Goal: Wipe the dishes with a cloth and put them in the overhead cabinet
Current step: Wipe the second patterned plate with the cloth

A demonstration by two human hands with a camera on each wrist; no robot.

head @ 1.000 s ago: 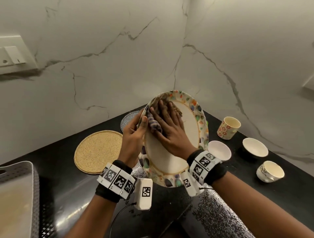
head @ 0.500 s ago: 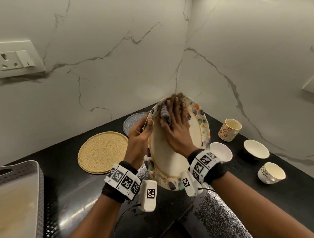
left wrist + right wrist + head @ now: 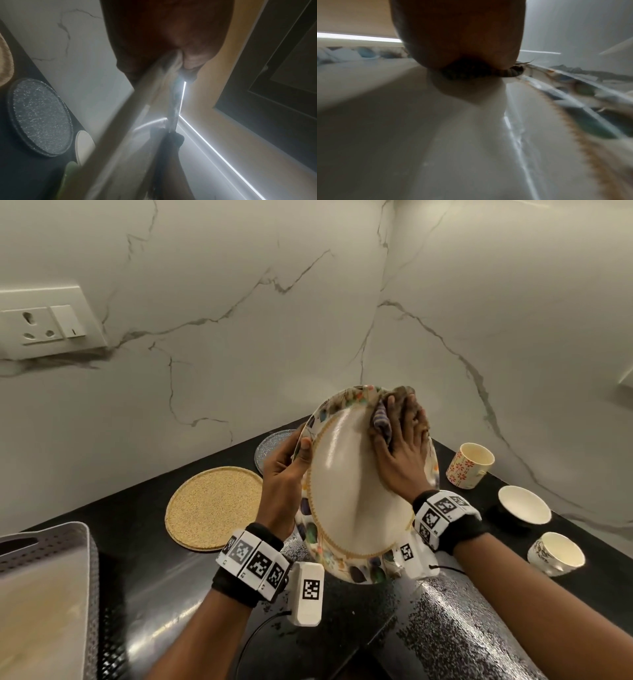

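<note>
The left hand (image 3: 284,474) grips the left rim of the plate (image 3: 346,508), thumb (image 3: 305,448) curled over the front edge and the other fingers behind it, holding the plate tilted on edge above the black bench (image 3: 144,577). The right hand (image 3: 404,450) lies flat on the plate's upper right part, fingers (image 3: 409,412) straight and close together, pressing the bunched cloth (image 3: 382,421) against the patterned rim. In the right wrist view the cloth (image 3: 510,73) shows squeezed between palm and plate (image 3: 436,135). On the bench to the right stand 3 cups (image 3: 471,465) and 1 bowl (image 3: 524,505).
</note>
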